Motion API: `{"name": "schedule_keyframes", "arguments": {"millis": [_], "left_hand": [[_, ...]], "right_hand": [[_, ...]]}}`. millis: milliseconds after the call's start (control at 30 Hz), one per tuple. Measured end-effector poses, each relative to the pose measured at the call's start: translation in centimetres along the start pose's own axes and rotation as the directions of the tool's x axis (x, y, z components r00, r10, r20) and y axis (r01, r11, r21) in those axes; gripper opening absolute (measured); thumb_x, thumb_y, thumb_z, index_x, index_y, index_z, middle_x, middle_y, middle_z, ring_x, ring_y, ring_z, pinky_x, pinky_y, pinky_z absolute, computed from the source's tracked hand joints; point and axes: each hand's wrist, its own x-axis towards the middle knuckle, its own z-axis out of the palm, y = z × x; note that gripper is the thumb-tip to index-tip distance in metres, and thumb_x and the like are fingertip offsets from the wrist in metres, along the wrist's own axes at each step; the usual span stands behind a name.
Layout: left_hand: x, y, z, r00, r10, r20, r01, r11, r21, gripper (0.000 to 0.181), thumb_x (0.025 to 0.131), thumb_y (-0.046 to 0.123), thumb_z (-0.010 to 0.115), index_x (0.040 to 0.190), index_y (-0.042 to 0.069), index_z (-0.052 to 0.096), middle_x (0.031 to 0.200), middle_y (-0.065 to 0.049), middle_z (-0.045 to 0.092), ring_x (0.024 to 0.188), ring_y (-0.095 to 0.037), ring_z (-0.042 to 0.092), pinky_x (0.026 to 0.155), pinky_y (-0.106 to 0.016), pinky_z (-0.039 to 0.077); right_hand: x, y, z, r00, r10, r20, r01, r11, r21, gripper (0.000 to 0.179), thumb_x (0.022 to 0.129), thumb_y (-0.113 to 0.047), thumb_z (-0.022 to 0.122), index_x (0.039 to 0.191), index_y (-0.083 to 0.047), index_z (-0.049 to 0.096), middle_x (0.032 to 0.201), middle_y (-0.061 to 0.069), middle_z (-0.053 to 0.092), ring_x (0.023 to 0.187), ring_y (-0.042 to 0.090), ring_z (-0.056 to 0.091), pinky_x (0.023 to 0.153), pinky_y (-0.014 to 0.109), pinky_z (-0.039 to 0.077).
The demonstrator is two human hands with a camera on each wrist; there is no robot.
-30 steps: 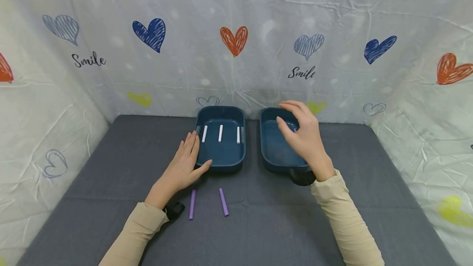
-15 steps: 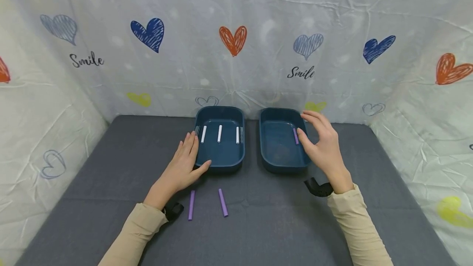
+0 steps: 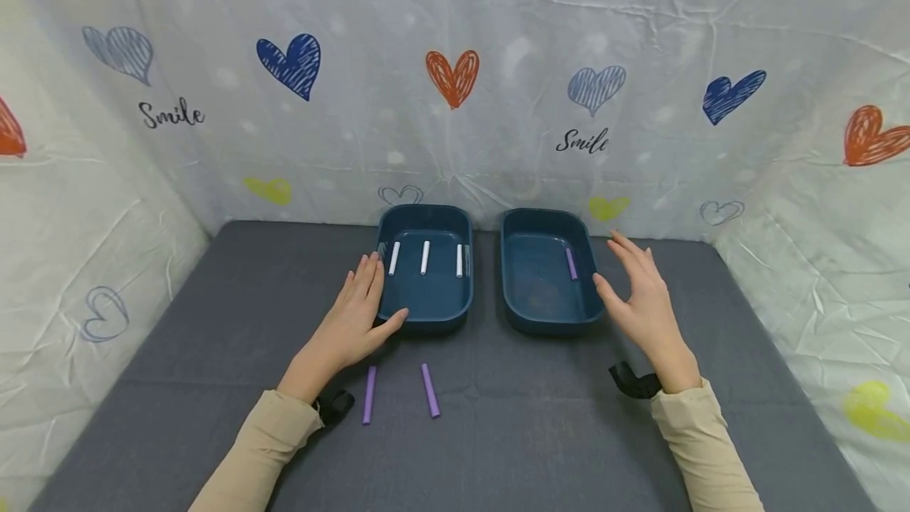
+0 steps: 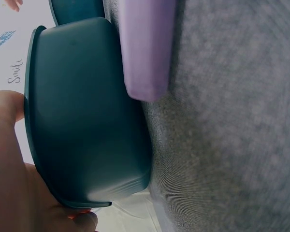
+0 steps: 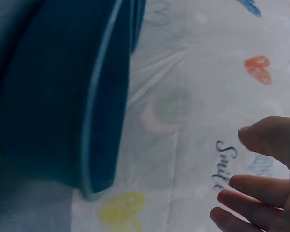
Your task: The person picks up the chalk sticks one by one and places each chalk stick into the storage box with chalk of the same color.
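My left hand (image 3: 348,322) rests along the left side of the left dark blue bin (image 3: 426,308), fingers straight and thumb at its near rim. Three white chalk sticks (image 3: 425,257) lie apart in that bin. Just right of the other blue bin (image 3: 536,299), my right hand (image 3: 643,314) hovers with nothing in its spread fingers. A purple chalk stick (image 3: 572,264) lies in this bin near its right wall. On the cloth in front of the left bin are two more purple sticks, one (image 3: 370,395) close to my left wrist and the other (image 3: 430,390) further right.
A grey cloth (image 3: 519,433) covers the table. Behind and at both sides hangs a pale curtain (image 3: 512,101) printed with hearts. A narrow gap separates the bins. Black straps (image 3: 633,382) show at my wrists.
My right hand has moved right and back from over the right bin, uncovering the purple chalk stick lying inside. The left hand stays put.
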Motion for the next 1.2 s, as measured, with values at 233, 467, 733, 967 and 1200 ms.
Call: {"name": "schedule_keyframes", "arguments": {"millis": [233, 467, 733, 967, 1200], "left_hand": [[0.0, 0.0, 0.0, 1.0, -0.001, 0.006, 0.001, 1.0, 0.008, 0.094, 0.1, 0.059, 0.043, 0.155, -0.009, 0.007, 0.164, -0.022, -0.004, 0.151, -0.034, -0.006, 0.119, -0.057, 0.009], [0.1, 0.3, -0.1, 1.0, 0.0, 0.01, 0.0, 1.0, -0.004, 0.095, 0.1, 0.059, 0.044, 0.155, -0.008, 0.007, 0.163, -0.024, -0.002, 0.151, -0.033, -0.006, 0.119, -0.056, 0.008], [-0.1, 0.1, 0.2, 1.0, -0.001, 0.01, 0.001, 1.0, -0.002, 0.095, 0.1, 0.06, 0.042, 0.155, -0.008, 0.006, 0.164, -0.023, -0.004, 0.151, -0.034, -0.006, 0.119, -0.056, 0.007], [-0.2, 0.0, 0.1, 1.0, -0.011, 0.02, 0.011, 1.0, 0.0, 0.096, 0.099, 0.062, 0.042, 0.156, -0.007, 0.005, 0.164, -0.021, -0.006, 0.151, -0.032, -0.008, 0.12, -0.054, 0.006], [-0.1, 0.0, -0.2, 1.0, -0.011, 0.019, 0.01, 1.0, 0.015, 0.095, 0.1, 0.061, 0.042, 0.156, -0.008, 0.007, 0.164, -0.021, -0.005, 0.151, -0.032, -0.007, 0.119, -0.056, 0.009]], "right_hand": [[-0.9, 1.3, 0.7, 0.981, 0.086, 0.176, -0.07, 0.993, -0.092, 0.062, 0.101, -0.026, 0.058, 0.149, 0.007, 0.037, 0.159, 0.022, 0.028, 0.145, 0.041, 0.025, 0.12, 0.054, 0.011], [-1.4, 1.9, 1.3, 0.922, 0.15, 0.356, -0.101, 0.983, -0.153, 0.076, 0.103, -0.04, 0.05, 0.155, 0.007, 0.02, 0.164, 0.021, 0.009, 0.15, 0.038, 0.006, 0.118, 0.059, 0.007], [-2.0, 2.3, 2.1, 0.826, 0.206, 0.524, -0.107, 0.971, -0.214, 0.079, 0.106, -0.042, 0.043, 0.155, 0.008, 0.008, 0.164, 0.023, -0.005, 0.15, 0.038, -0.006, 0.117, 0.062, 0.006], [-2.4, 2.6, 2.7, 0.788, 0.223, 0.574, -0.134, 0.972, -0.194, 0.074, 0.108, -0.042, 0.032, 0.154, 0.01, 0.006, 0.163, 0.024, -0.008, 0.15, 0.038, -0.009, 0.118, 0.06, 0.006], [-2.4, 2.4, 2.9, 0.793, 0.221, 0.568, -0.127, 0.972, -0.2, 0.07, 0.109, -0.034, 0.035, 0.154, 0.012, 0.007, 0.163, 0.024, -0.008, 0.15, 0.041, -0.006, 0.118, 0.06, 0.006]]}}
